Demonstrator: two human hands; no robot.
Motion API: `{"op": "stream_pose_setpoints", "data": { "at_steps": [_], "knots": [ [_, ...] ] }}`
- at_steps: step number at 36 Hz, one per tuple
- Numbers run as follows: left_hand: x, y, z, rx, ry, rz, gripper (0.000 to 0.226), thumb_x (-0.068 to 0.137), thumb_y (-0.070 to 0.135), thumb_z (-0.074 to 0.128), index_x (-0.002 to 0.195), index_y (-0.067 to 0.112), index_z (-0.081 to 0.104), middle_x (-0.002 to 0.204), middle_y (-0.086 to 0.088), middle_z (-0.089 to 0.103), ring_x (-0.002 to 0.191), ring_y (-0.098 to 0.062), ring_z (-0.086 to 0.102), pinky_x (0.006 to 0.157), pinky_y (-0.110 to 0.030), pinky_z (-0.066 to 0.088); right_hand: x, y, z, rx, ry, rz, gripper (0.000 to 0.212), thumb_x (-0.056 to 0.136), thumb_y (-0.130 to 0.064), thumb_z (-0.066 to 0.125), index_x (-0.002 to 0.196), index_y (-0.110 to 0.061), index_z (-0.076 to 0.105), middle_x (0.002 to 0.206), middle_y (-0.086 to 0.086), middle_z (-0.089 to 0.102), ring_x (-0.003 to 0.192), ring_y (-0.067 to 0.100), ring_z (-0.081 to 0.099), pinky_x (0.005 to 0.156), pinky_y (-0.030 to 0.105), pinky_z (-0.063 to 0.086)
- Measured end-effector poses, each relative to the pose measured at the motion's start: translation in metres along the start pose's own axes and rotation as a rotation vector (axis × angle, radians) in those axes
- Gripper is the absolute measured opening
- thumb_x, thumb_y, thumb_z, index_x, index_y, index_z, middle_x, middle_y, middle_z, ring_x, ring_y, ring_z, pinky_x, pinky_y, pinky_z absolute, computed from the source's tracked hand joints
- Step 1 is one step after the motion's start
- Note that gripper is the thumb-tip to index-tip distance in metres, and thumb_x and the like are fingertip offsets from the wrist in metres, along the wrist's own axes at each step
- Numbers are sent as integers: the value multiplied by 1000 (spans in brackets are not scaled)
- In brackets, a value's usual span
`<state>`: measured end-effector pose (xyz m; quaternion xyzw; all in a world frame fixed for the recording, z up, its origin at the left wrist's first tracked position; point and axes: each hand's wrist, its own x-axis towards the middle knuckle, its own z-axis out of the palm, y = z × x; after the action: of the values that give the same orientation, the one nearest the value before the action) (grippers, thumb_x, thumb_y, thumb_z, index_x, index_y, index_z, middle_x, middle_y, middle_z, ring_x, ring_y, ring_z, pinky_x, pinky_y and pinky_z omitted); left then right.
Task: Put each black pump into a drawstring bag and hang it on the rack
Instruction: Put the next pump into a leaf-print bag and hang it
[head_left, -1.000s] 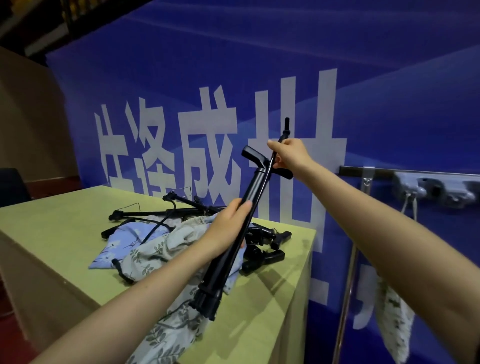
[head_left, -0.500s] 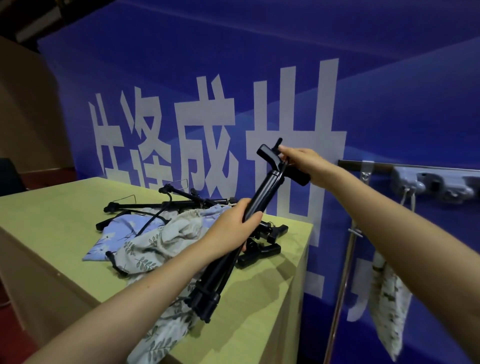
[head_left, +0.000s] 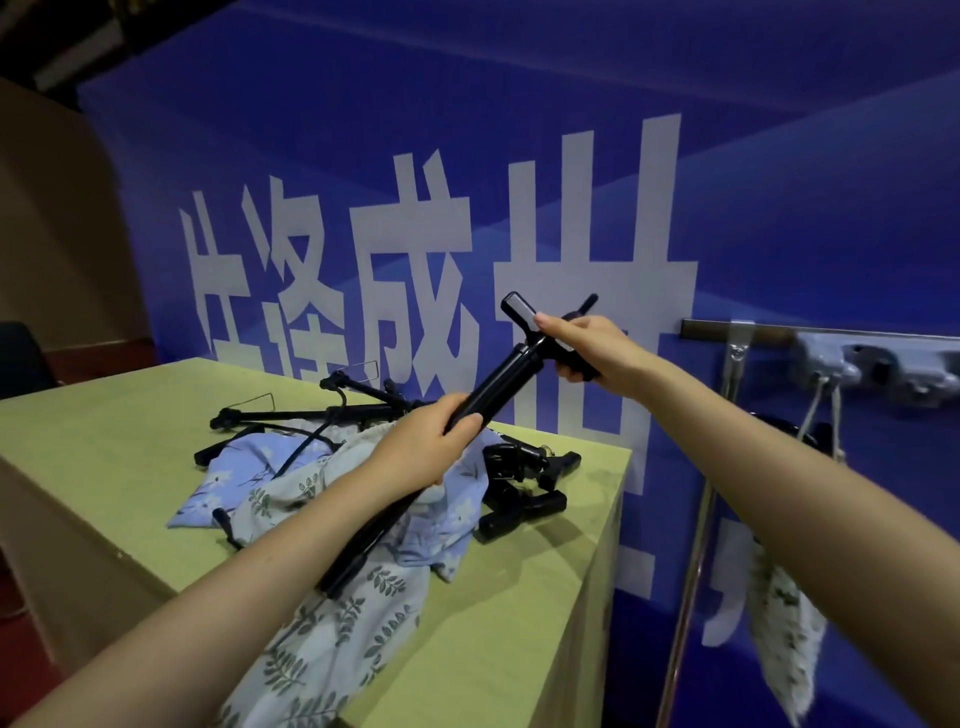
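Note:
A long black pump slants up over the table, its base low near my left forearm. My left hand grips its barrel at the middle. My right hand holds the T-handle at the top. Beneath it lie floral drawstring bags, one white with leaves, one pale blue. More black pumps and their parts lie on the table behind and to the right. On the rack at the right hangs a filled leaf-print bag by its cord.
The yellow-green table ends at a right edge close to the rack's metal pole. A blue banner wall with large white characters stands right behind the table. A dark chair sits far left.
The pump has tilted down from steeper to flatter, and its handle end has dropped. My right hand shifted from the rod tip onto the T-handle. The camera moved a little closer.

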<state>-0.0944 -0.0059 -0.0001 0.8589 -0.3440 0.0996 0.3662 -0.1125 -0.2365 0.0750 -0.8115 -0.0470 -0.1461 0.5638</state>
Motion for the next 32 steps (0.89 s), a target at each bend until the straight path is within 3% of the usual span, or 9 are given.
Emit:
{"op": "stream_pose_setpoints", "data": {
  "at_steps": [5, 11, 16, 22, 26, 32],
  "knots": [
    [-1, -3, -2, -105, -22, 22, 12, 101, 38, 42, 98, 31, 52, 71, -8, 55, 45, -15, 48, 47, -30, 42, -1, -2, 10, -57, 55, -72, 37, 95, -41, 57, 82, -6, 61, 66, 2, 65, 47, 13, 50, 47, 23, 40],
    [-5, -6, 4, -147, 52, 52, 14, 102, 37, 41, 92, 34, 51, 66, -7, 54, 43, -18, 50, 47, -30, 41, 6, -3, 19, -197, 121, -182, 41, 94, -45, 56, 103, -5, 58, 76, 3, 69, 47, 13, 55, 43, 20, 42],
    [-9, -20, 14, -170, 94, 22, 16, 100, 35, 45, 106, 27, 56, 61, -3, 51, 46, -15, 46, 50, -38, 41, 3, -12, 21, -235, -10, -49, 36, 95, -45, 55, 89, -10, 61, 71, -1, 67, 55, 11, 56, 53, 21, 44],
    [-4, -24, 9, -79, 73, 33, 18, 100, 34, 45, 106, 22, 56, 57, 9, 50, 45, -5, 45, 51, -32, 40, 0, -4, 7, -33, -180, 16, 28, 95, -30, 60, 104, -4, 63, 87, 4, 69, 68, 12, 55, 62, 24, 43],
    [2, -27, 9, 16, 73, 59, 17, 100, 39, 44, 104, 25, 54, 58, 7, 49, 45, -4, 44, 50, -26, 35, -2, -2, 5, -32, -144, 29, 16, 95, -23, 60, 94, -7, 63, 90, 7, 69, 74, 15, 58, 69, 26, 45],
    [3, -25, 11, 69, 101, 100, 20, 101, 38, 41, 112, 25, 52, 59, 5, 51, 47, -6, 46, 49, -25, 35, -4, -6, 8, -49, -62, 21, 18, 93, -26, 63, 85, -10, 65, 86, 7, 68, 80, 20, 59, 81, 33, 49]
  ]
}}
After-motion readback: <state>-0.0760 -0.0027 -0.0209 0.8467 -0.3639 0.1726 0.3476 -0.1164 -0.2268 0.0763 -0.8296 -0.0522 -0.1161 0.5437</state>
